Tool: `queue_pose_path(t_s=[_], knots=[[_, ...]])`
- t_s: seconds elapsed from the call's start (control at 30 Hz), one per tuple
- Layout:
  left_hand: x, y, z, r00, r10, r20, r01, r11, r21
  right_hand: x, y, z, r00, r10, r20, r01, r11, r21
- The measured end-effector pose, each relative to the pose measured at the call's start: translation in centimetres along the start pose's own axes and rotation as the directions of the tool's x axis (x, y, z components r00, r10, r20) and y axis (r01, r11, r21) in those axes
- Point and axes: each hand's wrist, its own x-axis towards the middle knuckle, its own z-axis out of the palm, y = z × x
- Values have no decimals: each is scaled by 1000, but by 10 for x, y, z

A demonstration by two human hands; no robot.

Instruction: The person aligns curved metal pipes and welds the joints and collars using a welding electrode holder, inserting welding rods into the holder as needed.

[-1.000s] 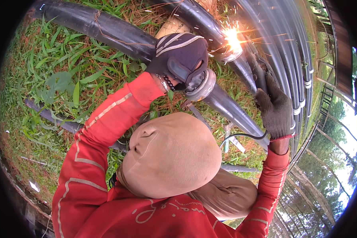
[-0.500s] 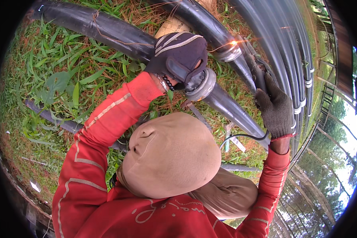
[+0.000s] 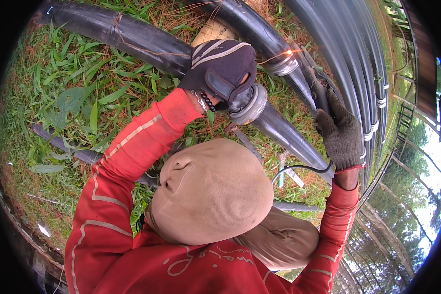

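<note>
My left hand (image 3: 222, 68), in a dark glove with pale stripes, is closed over a thick black pipe (image 3: 147, 46) running from the upper left to the lower right. Just below it sits a grey ring-shaped collar (image 3: 252, 105) on the same pipe. A dark, worn, elongated tool (image 3: 319, 93) is gripped in my right hand (image 3: 339, 134), which wears a dark knitted glove. Its far end reaches beside the grey collar (image 3: 283, 66) of a second black pipe (image 3: 255, 29). An orange-white bright spot glows at that collar; I cannot tell its source.
Several long black pipes (image 3: 345, 54) with pale collars curve along the right. A bamboo pole (image 3: 213, 33) lies under the near pipes. A black cable (image 3: 299, 167) loops near my right wrist. Grass (image 3: 98, 93) and dry needles cover the ground. A wooden fence (image 3: 404, 120) stands farther right.
Both hands keep almost the same place and grip. The bright orange glow at the second pipe's collar stays, its streaks only slightly different.
</note>
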Motion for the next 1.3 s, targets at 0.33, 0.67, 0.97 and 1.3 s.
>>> queue_pose_path(t_s=[0.33, 0.67, 0.97, 1.3], knots=[[3, -1, -1, 989, -62, 135, 58, 998, 38, 2, 0, 1, 1000, 20, 14, -20, 1000, -20], [12, 11, -12, 988, -88, 130, 83, 996, 43, 4, 0, 2, 999, 26, 18, -26, 1000, 3], [6, -2, -8, 996, -24, 83, 18, 997, 70, 4, 0, 0, 1000, 26, 17, -26, 1000, 7], [10, 10, -11, 997, -24, 67, 24, 1000, 2, 0, 6, -1, 999, 34, -32, -24, 964, 266]])
